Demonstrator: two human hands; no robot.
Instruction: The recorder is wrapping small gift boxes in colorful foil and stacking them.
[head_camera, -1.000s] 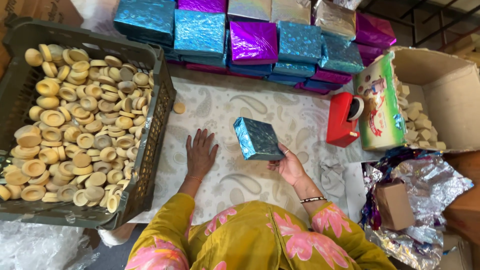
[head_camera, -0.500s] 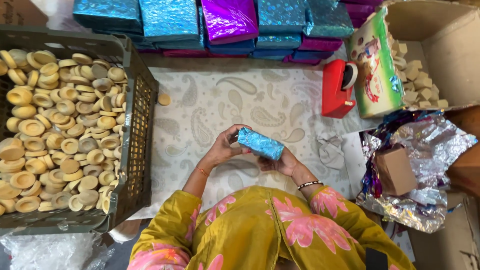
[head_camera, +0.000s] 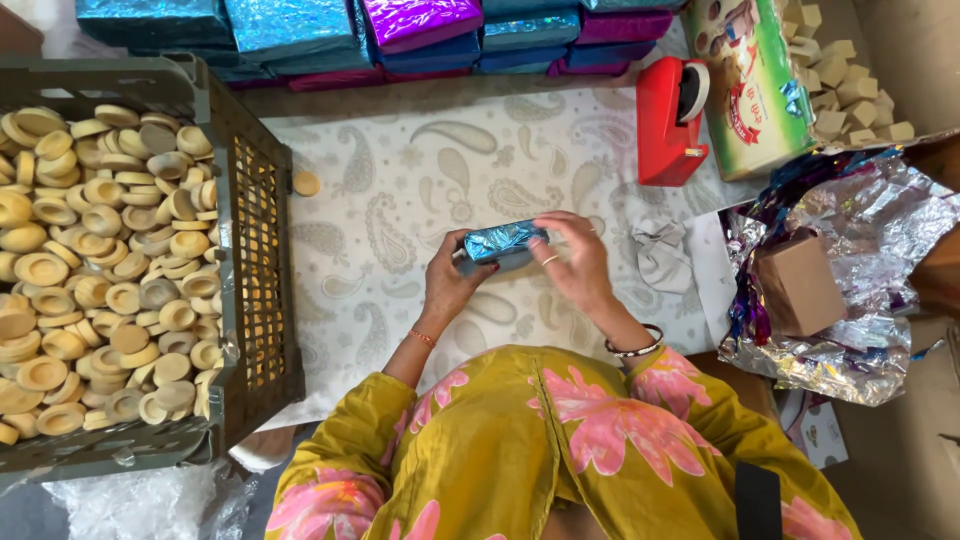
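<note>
Two hands are engaged on one small box wrapped in blue metallic foil, held just above the paisley-patterned cloth in front of the person's body. The left hand is closed around the box's left end from below, thumb and fingers clasping it. The right hand is set over the right end, its fingertips pinched on the foil at the top edge. Both wrists are bent inward, with the forearms converging from the yellow flowered sleeves.

The step in hand is judged to be the closing or smoothing of the foil on the box's end. A firm hold by the left hand and a neat press of the loose foil by the right are judged to be called for next; whether tape is already applied cannot be told.

A red tape dispenser is noted beyond the right hand, well apart. Stacked foil-wrapped boxes in blue and purple are ranged along the far edge. A grey plastic crate of round tan discs stands to the left. An unwrapped brown cardboard box lies on loose silver foil sheets to the right.
</note>
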